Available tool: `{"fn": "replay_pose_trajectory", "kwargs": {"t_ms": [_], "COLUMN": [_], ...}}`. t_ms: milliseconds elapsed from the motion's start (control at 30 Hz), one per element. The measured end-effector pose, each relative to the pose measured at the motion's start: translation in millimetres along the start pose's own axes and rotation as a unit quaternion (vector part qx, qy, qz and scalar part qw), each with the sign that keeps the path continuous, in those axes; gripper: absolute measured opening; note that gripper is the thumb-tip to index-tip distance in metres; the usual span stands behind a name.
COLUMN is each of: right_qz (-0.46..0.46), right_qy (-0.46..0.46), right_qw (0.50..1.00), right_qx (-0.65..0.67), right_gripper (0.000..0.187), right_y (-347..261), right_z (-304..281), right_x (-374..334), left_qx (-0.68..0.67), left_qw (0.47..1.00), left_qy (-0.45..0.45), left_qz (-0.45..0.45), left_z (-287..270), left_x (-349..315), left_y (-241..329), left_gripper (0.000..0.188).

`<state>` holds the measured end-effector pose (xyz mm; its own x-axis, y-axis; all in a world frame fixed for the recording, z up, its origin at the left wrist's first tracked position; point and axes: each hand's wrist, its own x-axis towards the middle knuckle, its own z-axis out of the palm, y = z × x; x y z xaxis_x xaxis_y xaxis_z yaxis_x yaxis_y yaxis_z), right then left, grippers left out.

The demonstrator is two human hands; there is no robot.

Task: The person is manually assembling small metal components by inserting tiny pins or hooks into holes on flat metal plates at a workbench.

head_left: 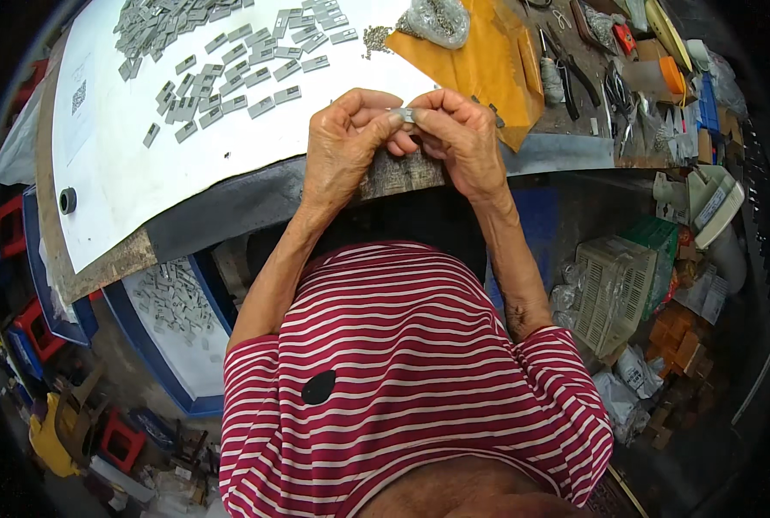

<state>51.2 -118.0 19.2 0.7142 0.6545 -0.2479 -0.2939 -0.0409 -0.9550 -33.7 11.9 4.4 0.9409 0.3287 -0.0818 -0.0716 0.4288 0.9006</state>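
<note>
- Standing near the left edge of the white sheet (117, 164) on the worktop (134, 252), a small black ring (68, 200) is the first thing I pick out.
- Below the worktop, I see a blue-rimmed tray (153, 363) with many grey parts (173, 298) scattered over its pale bottom.
- Up on the sheet, a dense pile of flat grey pieces (164, 26) sits at the far side; nearer me, more loose pieces (264, 106) lie spread out, each with a dark patch at one end.
- The left hand (346, 138) is nearly closed, thumb and fingertips pinching one end of a small grey piece (405, 115), its other fingers curled.
- Beyond it, I make out a little heap of tiny metal bits (377, 40).
- The held piece is raised at the worktop's near edge, between both hands; fingers cover much of it.
- The right hand (462, 138) pinches the other end, also nearly closed.
- Past it lies an orange-yellow envelope (480, 60), a clear bag (439, 22) on its far left corner.
- Farther right, I see black-handled pliers (566, 73), and a beige crate (609, 285) below the worktop.
</note>
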Motion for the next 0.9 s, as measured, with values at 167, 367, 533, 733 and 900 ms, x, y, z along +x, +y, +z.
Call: {"fn": "replay_pose_trajectory", "kwargs": {"t_ms": [167, 367, 533, 733, 900], "right_qz": [0.019, 0.03, 0.021, 0.018, 0.03], "right_qy": [-0.022, -0.035, -0.04, -0.025, -0.013], "right_qw": [0.997, 0.995, 0.995, 0.998, 0.999], "right_qx": [0.073, 0.092, 0.089, 0.054, 0.036], "right_gripper": [0.017, 0.018, 0.018, 0.016, 0.013], "right_y": [3.8, 5.9, 5.7, 4.3, 5.6], "right_z": [-4.8, -7.3, -8.0, -5.4, -4.3], "right_x": [2.5, 2.7, 3.0, 3.0, 5.7], "left_qx": [0.001, 0.004, 0.021, 0.052, 0.183], "left_qw": [1.0, 1.0, 1.0, 0.998, 0.983], "left_qy": [0.005, 0.006, -0.003, -0.009, 0.006], "left_qz": [-0.013, -0.015, -0.008, -0.015, 0.018], "left_z": [-0.4, -1.6, -2.7, -3.5, -3.1], "left_x": [-0.2, -0.5, -0.3, -0.7, -5.3], "left_y": [1.5, 2.2, 1.1, 3.5, 8.9], "left_gripper": [0.02, 0.02, 0.02, 0.02, 0.014]}}
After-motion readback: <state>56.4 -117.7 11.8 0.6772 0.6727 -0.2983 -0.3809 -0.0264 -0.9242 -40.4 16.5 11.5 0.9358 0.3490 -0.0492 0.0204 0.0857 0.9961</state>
